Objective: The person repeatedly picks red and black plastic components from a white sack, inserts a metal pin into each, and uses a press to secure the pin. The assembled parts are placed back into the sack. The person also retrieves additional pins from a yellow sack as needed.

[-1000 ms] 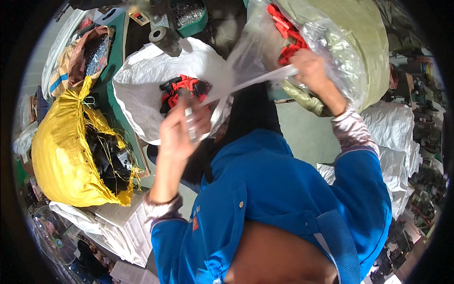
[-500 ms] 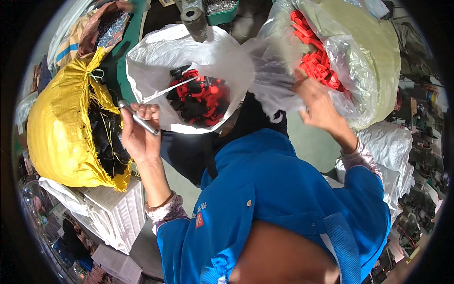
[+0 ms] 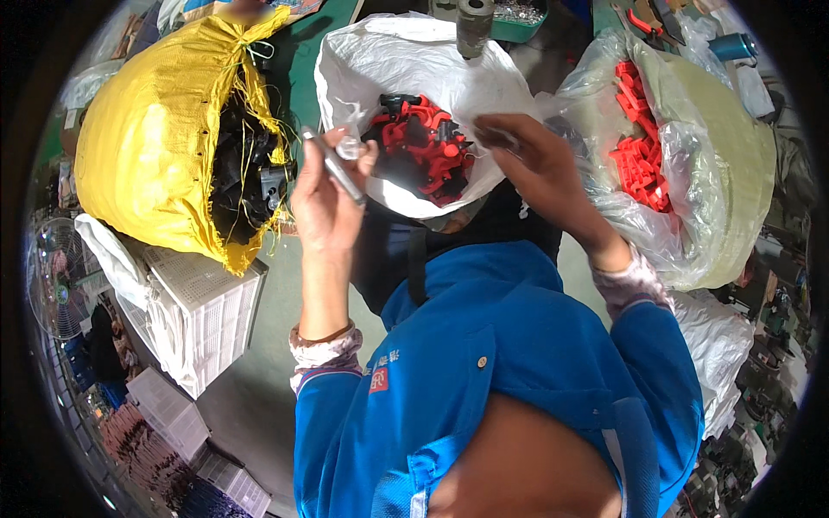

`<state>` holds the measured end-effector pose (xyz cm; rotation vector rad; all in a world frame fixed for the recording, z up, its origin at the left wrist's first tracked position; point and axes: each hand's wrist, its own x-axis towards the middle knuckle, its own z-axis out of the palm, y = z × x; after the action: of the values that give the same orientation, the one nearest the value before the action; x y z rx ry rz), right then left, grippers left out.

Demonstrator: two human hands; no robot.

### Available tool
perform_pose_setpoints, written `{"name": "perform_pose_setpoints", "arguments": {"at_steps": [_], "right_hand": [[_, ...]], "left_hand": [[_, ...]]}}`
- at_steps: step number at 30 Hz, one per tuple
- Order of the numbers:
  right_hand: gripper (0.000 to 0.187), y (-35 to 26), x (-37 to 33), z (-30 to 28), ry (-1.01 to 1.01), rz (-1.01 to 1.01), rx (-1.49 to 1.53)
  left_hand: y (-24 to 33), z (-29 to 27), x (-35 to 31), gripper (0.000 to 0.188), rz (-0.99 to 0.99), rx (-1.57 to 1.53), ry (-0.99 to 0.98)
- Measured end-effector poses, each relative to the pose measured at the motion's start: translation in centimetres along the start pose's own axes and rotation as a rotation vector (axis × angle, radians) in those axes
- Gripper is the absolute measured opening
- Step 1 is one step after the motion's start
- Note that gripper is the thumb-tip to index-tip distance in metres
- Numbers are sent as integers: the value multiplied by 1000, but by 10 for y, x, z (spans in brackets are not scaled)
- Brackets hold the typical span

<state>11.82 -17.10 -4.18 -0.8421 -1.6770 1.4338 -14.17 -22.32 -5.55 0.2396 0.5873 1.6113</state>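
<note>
My left hand (image 3: pixel 328 194) is closed around a slim silver metal rod (image 3: pixel 333 166), which slants across its fingers. A scrap of whitish, see-through plastic (image 3: pixel 348 145) shows at those fingers. My right hand (image 3: pixel 544 168) is over the right rim of a white woven sack (image 3: pixel 432 56), its fingers stretched apart and slightly blurred; I see nothing in it. Red and black plastic parts (image 3: pixel 423 142) lie in a heap inside this sack, between my hands. To the right, a plastic-lined sack (image 3: pixel 730 173) holds red plastic parts (image 3: pixel 641 164).
At left, a yellow woven sack (image 3: pixel 147 147) gapes open on black parts (image 3: pixel 242 173), above white perforated crates (image 3: pixel 194 285). A grey metal cylinder (image 3: pixel 474 26) stands behind the white sack, next to a green tray (image 3: pixel 518 22) of small metal pieces. A fan (image 3: pixel 59 276) is far left.
My right hand has left the plastic-lined sack and moved left to the white sack's rim. The left hand still grips the rod. The whole view has shifted.
</note>
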Motion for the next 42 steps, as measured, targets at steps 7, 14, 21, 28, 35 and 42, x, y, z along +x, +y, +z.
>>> {"name": "perform_pose_setpoints", "arguments": {"at_steps": [7, 14, 21, 28, 35, 42], "right_hand": [[37, -2, 47, 4, -36, -518, -401], [21, 11, 27, -19, 217, -358, -359], [11, 13, -31, -138, 732, -199, -417], [14, 20, -82, -147, 714, -33, -561], [17, 42, -72, -166, 766, -186, -681], [14, 36, -22, -180, 814, -131, -362]], "left_hand": [[-32, 41, -10, 39, -167, 109, -249], [-59, 46, -2, 44, -272, 301, -259], [-115, 72, 25, 39, -238, 330, -240], [-178, 98, 110, 30, -555, 1033, -401], [-188, 137, 104, 27, -588, 569, -411], [-239, 164, 84, 33, -605, 138, -351]]}}
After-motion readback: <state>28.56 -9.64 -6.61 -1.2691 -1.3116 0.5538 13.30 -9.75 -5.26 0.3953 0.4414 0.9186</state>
